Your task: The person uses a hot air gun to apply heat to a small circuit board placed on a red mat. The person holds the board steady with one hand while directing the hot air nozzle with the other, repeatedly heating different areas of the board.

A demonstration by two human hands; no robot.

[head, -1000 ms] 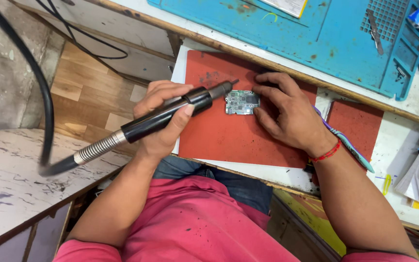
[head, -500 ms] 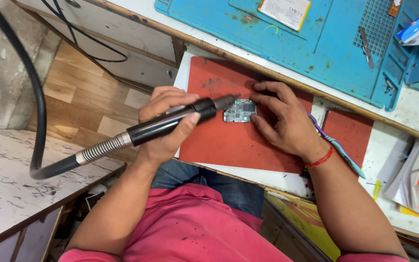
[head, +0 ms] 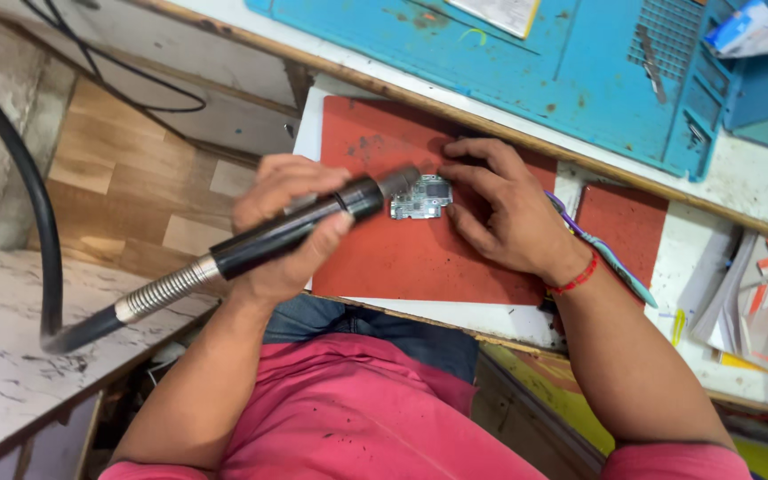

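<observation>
Left hand [head: 291, 227] grips rotary tool [head: 300, 227]; right hand [head: 504, 213] fingers press circuit board [head: 421, 197].

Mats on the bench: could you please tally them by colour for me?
Red rubber mats: 2, the large one under the small green circuit board and a smaller one beside it.
Blue work mats: 1, the wide scuffed one further back.
Total: 3 mats.
</observation>
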